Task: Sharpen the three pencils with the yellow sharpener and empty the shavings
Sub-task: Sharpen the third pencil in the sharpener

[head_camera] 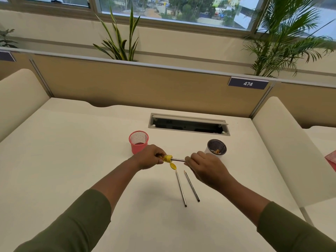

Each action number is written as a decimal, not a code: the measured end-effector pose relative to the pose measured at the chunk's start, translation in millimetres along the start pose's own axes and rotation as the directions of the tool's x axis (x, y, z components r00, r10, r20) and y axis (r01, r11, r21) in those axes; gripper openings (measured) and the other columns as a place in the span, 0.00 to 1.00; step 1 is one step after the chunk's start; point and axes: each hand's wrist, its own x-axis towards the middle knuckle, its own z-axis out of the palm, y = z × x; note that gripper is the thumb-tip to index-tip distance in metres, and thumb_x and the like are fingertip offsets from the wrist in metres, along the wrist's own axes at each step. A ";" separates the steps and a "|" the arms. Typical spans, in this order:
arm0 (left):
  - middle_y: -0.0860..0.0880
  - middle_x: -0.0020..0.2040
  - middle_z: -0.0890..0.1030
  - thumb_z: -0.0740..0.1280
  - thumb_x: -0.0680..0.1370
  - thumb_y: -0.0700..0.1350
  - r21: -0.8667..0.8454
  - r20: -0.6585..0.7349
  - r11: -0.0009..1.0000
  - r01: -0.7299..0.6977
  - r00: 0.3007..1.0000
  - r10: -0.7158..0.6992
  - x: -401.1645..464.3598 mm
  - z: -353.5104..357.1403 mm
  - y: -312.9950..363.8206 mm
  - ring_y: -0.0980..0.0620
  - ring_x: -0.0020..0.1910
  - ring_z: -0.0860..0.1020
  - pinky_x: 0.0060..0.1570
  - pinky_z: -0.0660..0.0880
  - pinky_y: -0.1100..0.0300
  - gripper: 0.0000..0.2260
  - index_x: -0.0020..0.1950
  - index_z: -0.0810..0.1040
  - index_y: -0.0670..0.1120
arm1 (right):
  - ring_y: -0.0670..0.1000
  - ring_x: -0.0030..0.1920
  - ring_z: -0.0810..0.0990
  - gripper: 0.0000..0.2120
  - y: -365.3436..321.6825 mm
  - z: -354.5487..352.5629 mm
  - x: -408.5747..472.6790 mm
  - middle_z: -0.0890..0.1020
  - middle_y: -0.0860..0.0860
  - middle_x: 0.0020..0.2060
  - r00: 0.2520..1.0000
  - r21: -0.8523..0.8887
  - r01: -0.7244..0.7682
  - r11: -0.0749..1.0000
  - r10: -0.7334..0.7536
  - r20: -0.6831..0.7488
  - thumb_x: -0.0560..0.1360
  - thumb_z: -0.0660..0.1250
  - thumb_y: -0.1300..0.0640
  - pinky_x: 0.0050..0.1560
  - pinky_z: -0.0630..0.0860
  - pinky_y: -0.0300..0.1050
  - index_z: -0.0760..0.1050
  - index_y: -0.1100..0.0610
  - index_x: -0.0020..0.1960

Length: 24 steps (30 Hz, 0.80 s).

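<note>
My left hand grips the yellow sharpener above the white desk. The sharpener's lid hangs open below it. My right hand pinches a dark pencil whose tip is pushed into the sharpener. Two more pencils lie side by side on the desk just below the hands: the left pencil and the right pencil, both with pointed tips facing away from me.
A pink mesh cup stands behind my left hand. A white cup with a dark mesh rim holds some shavings behind my right hand. A cable slot is cut into the desk's far side. Partition panels enclose the desk.
</note>
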 end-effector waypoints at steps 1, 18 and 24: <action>0.51 0.42 0.81 0.69 0.74 0.36 -0.006 -0.001 1.000 -0.003 1.000 0.003 0.2 0.7 0.8 0.52 0.41 0.77 0.40 0.75 0.60 0.11 0.55 0.82 0.44 | 0.51 0.30 0.72 0.08 0.8 -0.7 -0.4 0.75 0.51 0.33 1.000 -0.035 0.005 0.999 -0.006 -0.024 0.80 0.63 0.54 0.25 0.62 0.44 0.77 0.58 0.47; 0.45 0.47 0.82 0.67 0.73 0.32 0.009 -0.122 0.999 -0.041 0.992 0.042 -4.8 11.0 -6.5 0.51 0.44 0.79 0.46 0.78 0.60 0.13 0.54 0.81 0.43 | 0.50 0.41 0.77 0.13 -20.2 -4.1 19.4 0.80 0.49 0.41 0.741 0.479 -0.665 0.573 0.432 0.513 0.79 0.59 0.45 0.38 0.72 0.44 0.78 0.52 0.49; 0.51 0.37 0.80 0.68 0.74 0.35 -0.082 0.025 0.996 0.027 0.999 -0.025 -7.4 3.1 -4.8 0.52 0.38 0.76 0.37 0.75 0.61 0.10 0.53 0.82 0.43 | 0.51 0.30 0.70 0.07 -5.3 1.2 4.5 0.75 0.51 0.33 0.998 0.039 -0.022 0.999 0.020 0.065 0.79 0.65 0.54 0.27 0.64 0.44 0.75 0.57 0.45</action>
